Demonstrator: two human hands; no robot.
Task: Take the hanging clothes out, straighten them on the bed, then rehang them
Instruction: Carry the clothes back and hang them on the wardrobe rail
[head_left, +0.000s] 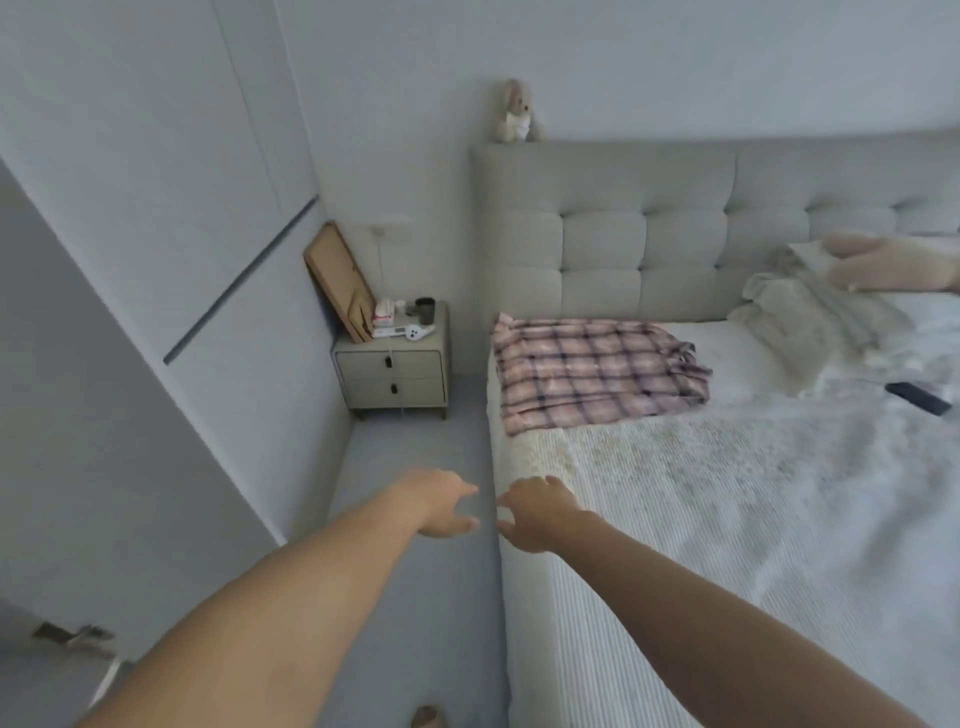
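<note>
- Neither grip holds anything: the left hand (441, 506) reaches forward over the floor strip beside the bed with fingers loosely spread, and the right hand (537, 514) hovers at the near left edge of the bed (727, 519), fingers likewise spread and apart.
- One garment, a pink plaid shirt (592, 371), lies on the far left part of the bed, close to the headboard (623, 234) and well beyond both hands.
- It looks folded or bunched into a rough rectangle rather than spread flat; no hanger shows on it, though blur could hide one.
- Its long axis runs left to right across the bed, roughly parallel to the headboard. The right end is crumpled into a knot of fabric, the left end lies along the mattress edge; which end is the collar I cannot tell.
- Judging progress: the shirt is out and on the bed, so the take-out step seems done for this piece. Straightening appears not yet done, and rehanging is left. No other hanging clothes are in view.
- Around it: rumpled bedding and pillows (841, 291) on the far right, a dark flat object (919, 397) on the cover, a nightstand (392, 364) left of the bed carrying small items, and a plush toy (514, 111) atop the headboard.
- White closet panels (156, 208) fill the left side.
</note>
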